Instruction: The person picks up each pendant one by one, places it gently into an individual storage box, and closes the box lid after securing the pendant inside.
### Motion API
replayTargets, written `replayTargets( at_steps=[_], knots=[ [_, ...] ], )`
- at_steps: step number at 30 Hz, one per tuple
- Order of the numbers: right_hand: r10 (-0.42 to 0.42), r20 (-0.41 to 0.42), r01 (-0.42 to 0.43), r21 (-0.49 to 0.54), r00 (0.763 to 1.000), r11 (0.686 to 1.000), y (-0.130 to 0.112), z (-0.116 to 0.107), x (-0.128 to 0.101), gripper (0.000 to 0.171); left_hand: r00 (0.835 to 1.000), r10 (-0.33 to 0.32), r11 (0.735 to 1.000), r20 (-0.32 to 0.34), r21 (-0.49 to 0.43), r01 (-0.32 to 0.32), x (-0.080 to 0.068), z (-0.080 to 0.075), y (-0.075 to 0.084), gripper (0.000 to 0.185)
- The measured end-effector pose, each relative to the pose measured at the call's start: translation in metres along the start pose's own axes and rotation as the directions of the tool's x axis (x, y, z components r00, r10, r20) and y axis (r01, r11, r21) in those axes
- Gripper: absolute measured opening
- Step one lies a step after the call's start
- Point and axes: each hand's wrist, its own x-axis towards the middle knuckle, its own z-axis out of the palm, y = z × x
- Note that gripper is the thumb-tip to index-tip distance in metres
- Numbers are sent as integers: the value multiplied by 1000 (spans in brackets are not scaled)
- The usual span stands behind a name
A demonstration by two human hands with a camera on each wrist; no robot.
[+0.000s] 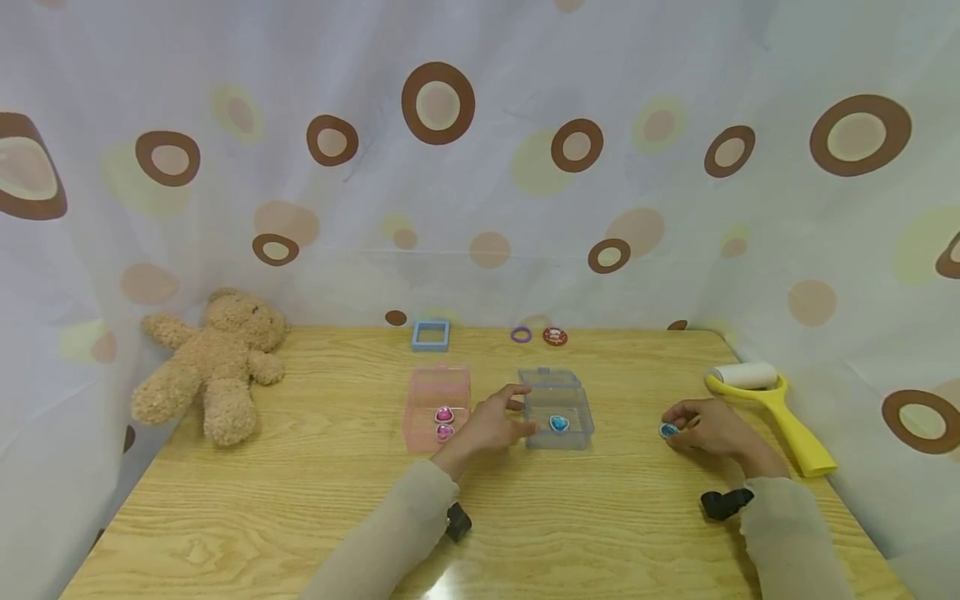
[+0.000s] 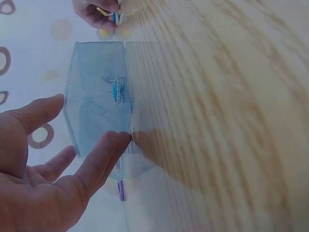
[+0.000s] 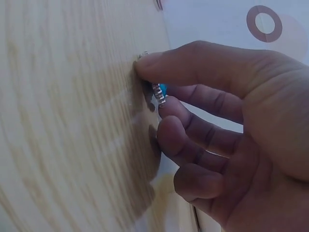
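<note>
While the right hand (image 1: 712, 427) is pinching a silver-rimmed blue gem (image 1: 667, 430) between its fingertips just at the wooden surface (image 1: 615, 517), the left hand (image 1: 489, 423) is reaching out with its fingers extended and apart, gripping nothing. Its thumb and fingers are spreading around the near side of a translucent blue-grey box (image 1: 577, 435); whether they are all touching its walls, one cannot tell. That box is standing with its lid tipped back, and a teardrop-shaped blue gem (image 1: 558, 423) is lying inside. The pinched gem is staying outside, well to the right of the box.

Left of the blue-grey box, a translucent pink box (image 1: 416, 433) is also standing open, holding an upper pink gem (image 1: 444, 414) and a lower pink gem (image 1: 445, 432). Behind the boxes, a light-blue square frame (image 1: 431, 347), a purple ring (image 1: 521, 342) and a red patterned disc (image 1: 555, 337) are lying near the far edge. A plush teddy bear (image 1: 225, 358) is leaning at the far left, and a yellow-handled lint roller (image 1: 802, 437) is lying beyond the right hand.
</note>
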Motion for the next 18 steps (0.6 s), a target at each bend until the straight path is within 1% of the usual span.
replayTargets(
  at_steps=[5, 12, 18],
  knots=[
    [-7, 6, 7, -10, 1000, 1000, -2, 0, 0, 35, 1000, -1, 1000, -1, -13, 1, -1, 0, 1, 64],
    [-22, 2, 22, -32, 1000, 999, -1, 0, 2, 34, 1000, -4, 1000, -3, -1, 4, -1, 0, 1, 64],
    [-30, 0, 30, 0, 1000, 1000, -3, 1, 2, 32, 1000, -5, 1000, 2, -8, 5, 0, 0, 1, 64]
  ],
)
